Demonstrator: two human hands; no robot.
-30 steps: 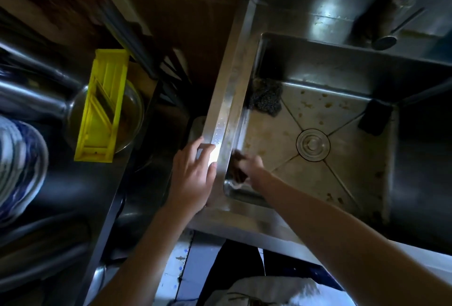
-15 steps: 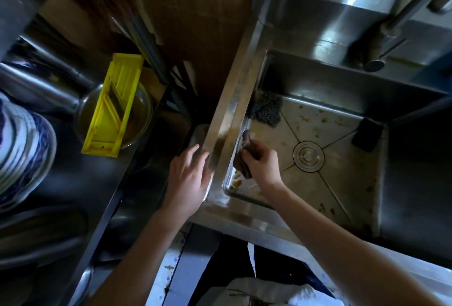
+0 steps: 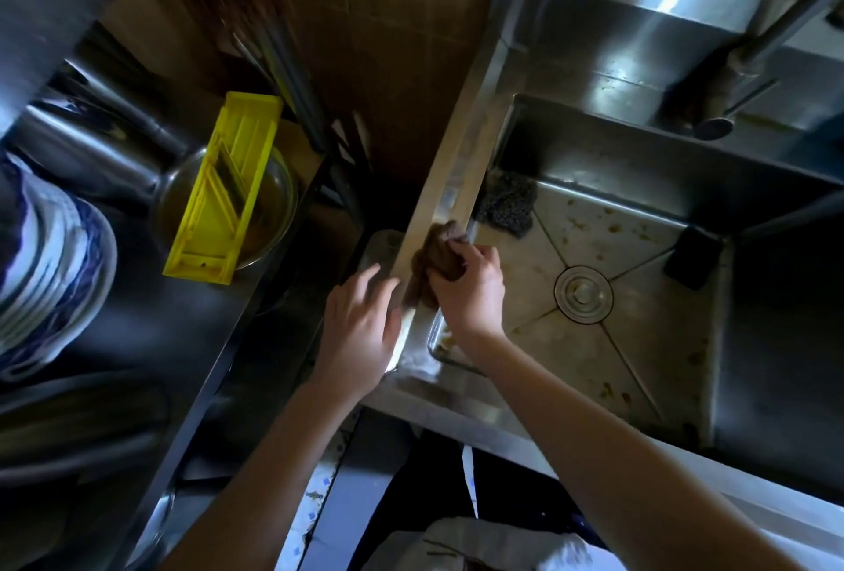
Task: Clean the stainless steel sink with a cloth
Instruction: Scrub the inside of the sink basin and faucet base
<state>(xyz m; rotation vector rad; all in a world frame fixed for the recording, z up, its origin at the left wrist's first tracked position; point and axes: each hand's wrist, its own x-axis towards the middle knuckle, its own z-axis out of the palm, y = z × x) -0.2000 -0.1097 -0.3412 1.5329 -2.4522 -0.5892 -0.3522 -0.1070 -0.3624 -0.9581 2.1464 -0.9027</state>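
Early going, I judge: the sink (image 3: 456, 159) floor, centre right, shows brown spots not yet wiped. The right hand (image 3: 472, 292) grips the bunched cloth (image 3: 436, 253) on the sink's left rim, mid-frame, its long axis along the rim toward upper right. The left hand (image 3: 361, 328), fingers loosely spread, rests beside it.

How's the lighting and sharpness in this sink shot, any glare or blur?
Head view: dim overall, counter at left nearly black; glare on the back ledge of the sink and on its rim beside the left hand; wide-lens bowing of straight edges; cloth in the right hand slightly smeared.
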